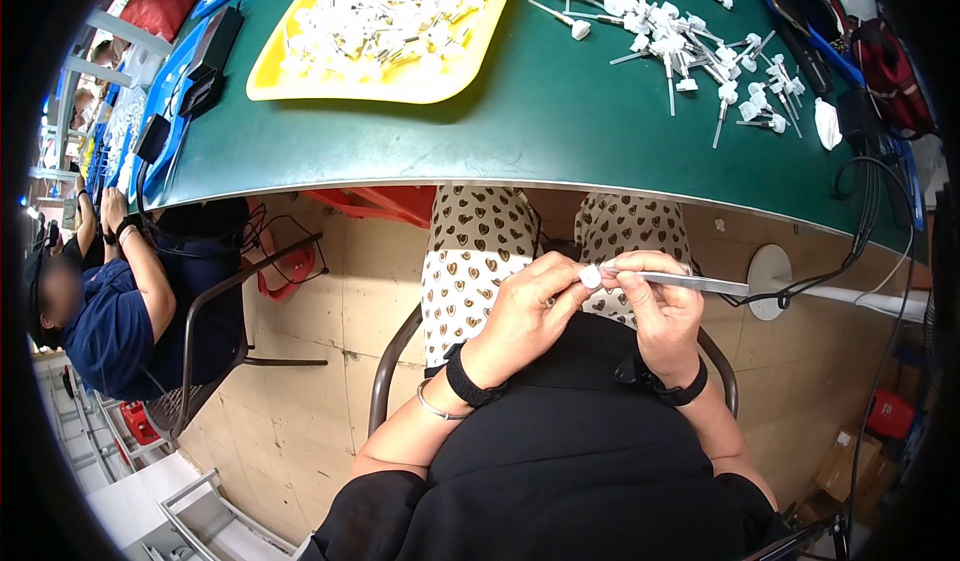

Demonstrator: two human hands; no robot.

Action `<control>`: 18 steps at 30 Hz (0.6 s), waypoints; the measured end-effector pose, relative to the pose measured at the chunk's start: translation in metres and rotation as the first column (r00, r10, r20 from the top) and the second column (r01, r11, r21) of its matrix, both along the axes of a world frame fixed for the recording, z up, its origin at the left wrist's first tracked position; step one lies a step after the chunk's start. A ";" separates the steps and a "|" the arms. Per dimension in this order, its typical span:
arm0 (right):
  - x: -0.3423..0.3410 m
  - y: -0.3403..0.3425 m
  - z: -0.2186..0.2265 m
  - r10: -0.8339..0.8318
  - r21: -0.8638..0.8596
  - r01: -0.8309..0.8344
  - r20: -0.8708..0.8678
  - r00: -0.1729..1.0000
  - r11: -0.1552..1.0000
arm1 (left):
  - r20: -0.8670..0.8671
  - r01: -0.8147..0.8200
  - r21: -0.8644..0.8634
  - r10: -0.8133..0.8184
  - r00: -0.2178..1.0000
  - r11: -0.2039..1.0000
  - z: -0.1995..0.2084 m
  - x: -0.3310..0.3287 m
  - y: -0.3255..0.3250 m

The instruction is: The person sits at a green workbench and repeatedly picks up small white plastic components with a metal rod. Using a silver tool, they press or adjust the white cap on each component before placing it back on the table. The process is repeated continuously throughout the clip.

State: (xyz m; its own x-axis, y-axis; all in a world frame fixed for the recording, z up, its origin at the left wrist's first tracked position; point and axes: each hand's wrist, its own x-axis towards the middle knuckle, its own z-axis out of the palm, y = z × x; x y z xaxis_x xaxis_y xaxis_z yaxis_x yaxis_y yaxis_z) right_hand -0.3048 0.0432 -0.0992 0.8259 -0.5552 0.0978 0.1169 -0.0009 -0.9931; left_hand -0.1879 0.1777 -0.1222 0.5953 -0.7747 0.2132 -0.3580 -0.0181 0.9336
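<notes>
Above my lap, my left hand (528,309) pinches a small white plastic cap (590,278) between thumb and fingers. My right hand (664,319) is closed around a slim silver metal tool like tweezers (700,283); its wider end sticks out to the right. The tool's tip is close to the cap, but the fingers hide whether they touch. On the green table (360,151), a yellow tray (375,87) holds many small white capped parts with thin stems. A loose pile of similar parts (670,36) lies on the table at the right.
Black cables (868,211) hang off the table's right end, by a white pipe (870,301). A black device (208,61) and blue trays (172,111) stand at the left. Another person in a dark blue shirt (125,316) sits on a chair to my left.
</notes>
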 end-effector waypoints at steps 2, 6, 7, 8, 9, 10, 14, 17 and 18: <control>0.000 0.000 0.000 -0.001 0.006 0.001 -0.003 1.000 1.000 | 0.000 -0.001 -0.008 0.001 1.000 1.000 0.001 0.000 0.000; 0.000 0.000 0.001 0.000 -0.006 0.000 -0.010 1.000 1.000 | -0.001 0.000 -0.018 0.000 1.000 1.000 0.000 0.000 -0.001; 0.000 0.000 0.002 0.001 -0.010 -0.001 -0.012 1.000 1.000 | -0.004 0.001 -0.013 -0.001 1.000 1.000 0.000 0.000 0.000; 0.000 0.000 0.002 -0.002 -0.011 0.002 -0.014 1.000 1.000 | -0.007 0.002 -0.008 -0.002 1.000 1.000 0.000 0.000 0.000; 0.000 0.000 0.002 -0.006 -0.011 0.006 -0.016 1.000 1.000 | -0.006 0.004 0.000 -0.004 1.000 1.000 0.000 0.000 0.000; 0.000 0.000 0.002 -0.010 -0.012 0.009 -0.019 1.000 1.000 | -0.005 0.005 0.007 -0.005 1.000 1.000 0.001 0.000 0.000; 0.001 -0.001 0.002 -0.003 -0.101 0.000 -0.033 0.999 0.995 | 0.014 0.010 0.001 -0.010 1.000 1.000 -0.001 -0.001 0.000; 0.002 -0.002 0.000 -0.002 -0.188 -0.006 -0.043 0.999 0.982 | 0.040 0.011 0.034 -0.012 0.999 0.999 0.000 -0.001 0.001; 0.002 -0.002 -0.001 -0.008 -0.194 0.000 -0.040 0.999 0.981 | 0.041 0.010 0.037 -0.012 0.999 0.999 0.001 -0.001 0.001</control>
